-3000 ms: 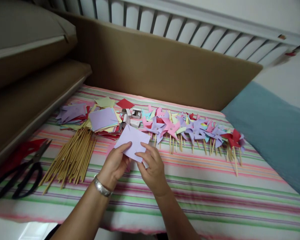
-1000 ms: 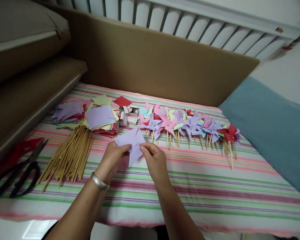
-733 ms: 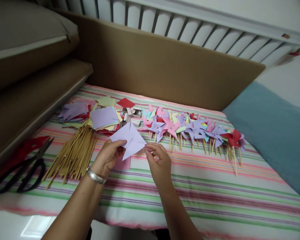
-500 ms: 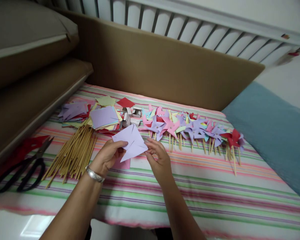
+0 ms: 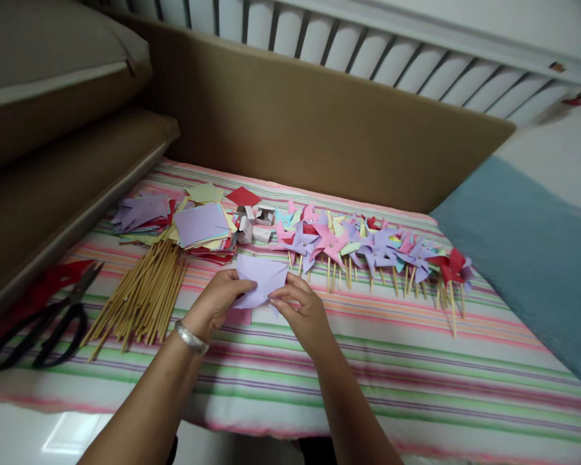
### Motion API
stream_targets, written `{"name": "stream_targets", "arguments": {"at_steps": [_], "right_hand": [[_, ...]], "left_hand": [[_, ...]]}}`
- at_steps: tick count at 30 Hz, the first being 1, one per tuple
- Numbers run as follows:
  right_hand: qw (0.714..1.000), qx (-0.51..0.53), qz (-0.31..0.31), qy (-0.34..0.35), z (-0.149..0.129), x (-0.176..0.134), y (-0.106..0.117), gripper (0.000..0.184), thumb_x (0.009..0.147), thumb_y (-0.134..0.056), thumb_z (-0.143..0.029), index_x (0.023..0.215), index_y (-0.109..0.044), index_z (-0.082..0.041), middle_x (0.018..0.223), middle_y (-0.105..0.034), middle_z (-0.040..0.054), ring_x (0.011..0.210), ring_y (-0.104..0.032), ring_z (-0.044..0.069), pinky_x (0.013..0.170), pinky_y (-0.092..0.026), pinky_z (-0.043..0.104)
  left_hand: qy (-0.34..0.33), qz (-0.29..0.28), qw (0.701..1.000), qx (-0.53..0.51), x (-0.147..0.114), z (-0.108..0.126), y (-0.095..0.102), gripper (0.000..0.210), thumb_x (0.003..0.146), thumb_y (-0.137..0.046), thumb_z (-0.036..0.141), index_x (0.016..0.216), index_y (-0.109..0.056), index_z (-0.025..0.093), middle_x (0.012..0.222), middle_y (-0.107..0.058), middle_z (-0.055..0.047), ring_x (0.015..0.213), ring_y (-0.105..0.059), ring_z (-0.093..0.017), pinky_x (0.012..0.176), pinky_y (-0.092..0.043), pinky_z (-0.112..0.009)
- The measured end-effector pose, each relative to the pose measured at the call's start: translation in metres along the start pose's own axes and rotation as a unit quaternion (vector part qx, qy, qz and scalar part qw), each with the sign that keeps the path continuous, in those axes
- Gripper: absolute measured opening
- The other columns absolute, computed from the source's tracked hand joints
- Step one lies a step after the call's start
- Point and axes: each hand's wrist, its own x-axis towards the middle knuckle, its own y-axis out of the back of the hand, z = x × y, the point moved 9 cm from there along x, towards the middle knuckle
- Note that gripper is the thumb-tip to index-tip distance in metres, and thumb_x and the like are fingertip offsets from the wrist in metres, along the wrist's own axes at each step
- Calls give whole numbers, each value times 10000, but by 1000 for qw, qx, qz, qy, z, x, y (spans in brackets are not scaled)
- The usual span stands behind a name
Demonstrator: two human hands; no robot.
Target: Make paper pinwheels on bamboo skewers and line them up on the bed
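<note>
We hold the lilac paper [image 5: 262, 274] above the striped cloth [image 5: 392, 361], between our left hand [image 5: 217, 298], which grips its left side, thumb [image 5: 246, 285] reaching toward its middle, and our right hand [image 5: 303, 310], which pinches its lower right edge.

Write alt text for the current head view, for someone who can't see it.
A person's left hand and right hand hold a piece of lavender paper above a striped cloth. To the left lie wooden sticks, scissors and stacks of colored paper; to the right, many paper pinwheels lie in a row.
</note>
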Motion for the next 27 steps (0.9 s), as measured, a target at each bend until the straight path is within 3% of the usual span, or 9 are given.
{"name": "stream_targets", "arguments": {"at_steps": [3, 8, 16, 21, 27], "right_hand": [[1000, 15, -2, -22, 3, 1, -5, 64, 716, -625, -198, 713, -685, -222, 834, -595, 24, 813, -578, 173, 752, -450, 288], [994, 68, 2, -90, 17, 1, -7, 81, 713, -621, -255, 698, -667, -190, 707, -591, -1, 653, -544, 135, 607, -428, 238], [982, 136, 30, -126, 25, -1, -8, 202, 759, -572, -349, 804, -690, -192, 691, -619, 0, 666, -533, 137, 604, -408, 236], [974, 149, 62, -158, 34, -4, -11, 228, 673, -646, -297, 877, -663, -198, 534, -467, -62, 496, -414, 95, 486, -344, 213], [975, 101, 91, -178, 34, -4, -6, 174, 631, -666, -305, 762, -653, -191, 523, -454, -60, 484, -396, 99, 475, -332, 220]], "left_hand": [[0, -2, 1000, 11, 1, -4, -2, 165, 513, -713, 221, 602, -635, 105, 512, -603, 6, 453, -493, -89, 477, -332, -209], [-5, -20, 1000, -8, 0, -3, -6, 196, 533, -731, 234, 662, -662, 104, 589, -652, -18, 528, -554, -107, 540, -401, -214], [29, -51, 998, -6, -4, -8, -14, 243, 575, -736, 294, 718, -662, 111, 603, -678, -48, 491, -584, -144, 469, -423, -233], [34, -55, 998, -14, -5, -7, -17, 260, 565, -747, 305, 717, -667, 111, 575, -671, -43, 480, -583, -142, 476, -430, -235], [29, -61, 998, -11, -7, -8, -23, 254, 547, -755, 326, 659, -663, 118, 552, -659, -32, 464, -570, -133, 453, -414, -224]]}}
